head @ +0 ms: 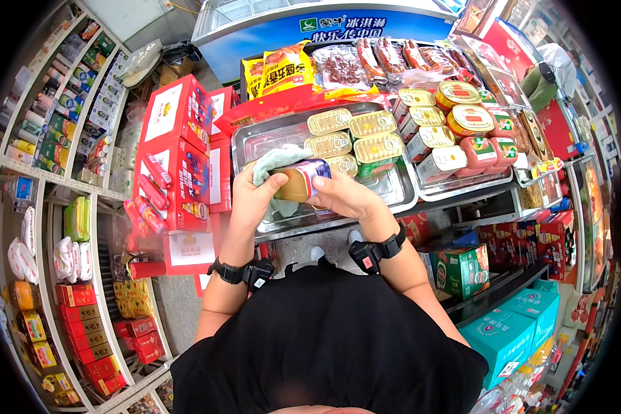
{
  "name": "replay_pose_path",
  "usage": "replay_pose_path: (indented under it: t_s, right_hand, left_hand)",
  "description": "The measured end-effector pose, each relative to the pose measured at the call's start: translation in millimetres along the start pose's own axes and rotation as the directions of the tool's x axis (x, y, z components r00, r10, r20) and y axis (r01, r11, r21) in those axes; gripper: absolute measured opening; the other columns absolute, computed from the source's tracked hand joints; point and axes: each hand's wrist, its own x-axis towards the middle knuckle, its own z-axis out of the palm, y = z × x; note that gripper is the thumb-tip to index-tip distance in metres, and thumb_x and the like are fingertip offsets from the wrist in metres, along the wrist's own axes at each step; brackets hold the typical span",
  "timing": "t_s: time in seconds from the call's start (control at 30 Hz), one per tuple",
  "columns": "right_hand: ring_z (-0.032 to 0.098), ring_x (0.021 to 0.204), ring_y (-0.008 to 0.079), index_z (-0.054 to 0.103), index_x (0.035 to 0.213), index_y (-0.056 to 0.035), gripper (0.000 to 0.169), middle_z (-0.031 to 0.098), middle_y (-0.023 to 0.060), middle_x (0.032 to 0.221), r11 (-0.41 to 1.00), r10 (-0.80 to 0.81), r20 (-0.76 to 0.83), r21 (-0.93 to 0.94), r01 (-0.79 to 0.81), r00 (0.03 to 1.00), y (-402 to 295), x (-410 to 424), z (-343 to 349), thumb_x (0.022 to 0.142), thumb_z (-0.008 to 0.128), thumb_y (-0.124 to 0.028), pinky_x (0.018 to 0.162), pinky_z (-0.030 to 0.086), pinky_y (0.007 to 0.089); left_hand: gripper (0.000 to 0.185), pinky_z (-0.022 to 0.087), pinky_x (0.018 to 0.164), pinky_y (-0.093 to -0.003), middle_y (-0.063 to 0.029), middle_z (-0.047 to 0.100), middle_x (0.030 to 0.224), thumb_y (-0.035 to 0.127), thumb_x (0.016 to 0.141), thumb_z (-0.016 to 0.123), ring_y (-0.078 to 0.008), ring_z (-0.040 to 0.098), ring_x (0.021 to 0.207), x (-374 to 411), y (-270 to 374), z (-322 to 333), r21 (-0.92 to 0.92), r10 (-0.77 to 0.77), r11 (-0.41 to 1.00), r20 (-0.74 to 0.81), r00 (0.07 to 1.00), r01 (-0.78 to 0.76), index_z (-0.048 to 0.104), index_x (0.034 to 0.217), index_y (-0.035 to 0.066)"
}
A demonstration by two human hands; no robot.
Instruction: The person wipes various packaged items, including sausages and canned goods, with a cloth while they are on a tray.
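Observation:
Over a shiny metal tray (393, 199), my left hand (256, 194) grips a pale green cloth (279, 158) pressed against a tall food can (296, 182). My right hand (344, 194) holds the can's other side, on its blue and white label; the can lies tilted between both hands. Just beyond them, gold-lidded cans (375, 147) with pull rings stand in short stacks in the same tray. Part of the cloth hangs below the can. The fingertips under the can are partly hidden.
A second tray (466, 189) at the right holds more cans and packed meat. Packaged sausages (393, 54) lie behind. Red cartons (173, 155) stand left, near shelving (46, 173). Teal boxes (512, 323) are at lower right. A person (553, 70) is at far upper right.

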Motion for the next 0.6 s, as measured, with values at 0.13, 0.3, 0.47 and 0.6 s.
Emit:
replay_pose_path:
  t_s: [0.13, 0.3, 0.47, 0.6]
  right_hand:
    - [0.044, 0.130, 0.0218, 0.026, 0.150, -0.0104, 0.081, 0.044, 0.0104, 0.140, 0.975, -0.212, 0.046, 0.078, 0.208, 0.976, -1, 2, 15, 0.087, 0.072, -0.031, 0.108, 0.037, 0.0422]
    - [0.045, 0.126, 0.0193, 0.025, 0.150, -0.0098, 0.085, 0.044, 0.0114, 0.138, 0.894, -0.447, -0.044, -0.064, 0.444, 0.894, -4, 7, 18, 0.083, 0.076, -0.027, 0.106, 0.038, 0.0360]
    - [0.042, 0.124, 0.0184, 0.029, 0.142, -0.0060, 0.082, 0.041, 0.0095, 0.133, 0.744, -0.548, -0.066, -0.493, 0.451, 0.834, 3, 9, 21, 0.079, 0.079, -0.020, 0.107, 0.033, 0.0328]
    - [0.041, 0.124, 0.0194, 0.025, 0.144, -0.0068, 0.086, 0.039, 0.0096, 0.134, 0.692, -0.618, -0.148, -0.569, 0.445, 0.772, 10, 12, 12, 0.078, 0.080, -0.021, 0.106, 0.034, 0.0340]
  left_hand:
    - [0.044, 0.049, 0.088, -0.0299, -0.0086, 0.065, 0.113, 0.026, 0.090, 0.070, -0.0165, 0.062, 0.100, -2, -2, 6, -0.115, -0.012, 0.993, -0.112, 0.994, -0.001, 0.058, 0.121, -0.002]
    - [0.045, 0.049, 0.089, -0.0309, -0.0094, 0.062, 0.117, 0.030, 0.096, 0.060, -0.0169, 0.060, 0.105, -6, -2, 18, -0.238, -0.055, 0.971, -0.165, 0.985, 0.014, 0.054, 0.125, -0.003]
    - [0.042, 0.043, 0.092, -0.0291, -0.0073, 0.062, 0.115, 0.029, 0.100, 0.054, -0.0130, 0.054, 0.107, -10, -10, 17, 0.038, 0.027, 0.999, -0.068, 0.997, -0.024, 0.053, 0.128, -0.002]
    - [0.042, 0.042, 0.089, -0.0285, -0.0064, 0.062, 0.110, 0.029, 0.099, 0.054, -0.0128, 0.054, 0.098, -20, -3, 24, 0.224, 0.074, 0.972, 0.022, 0.997, -0.077, 0.054, 0.125, -0.004]
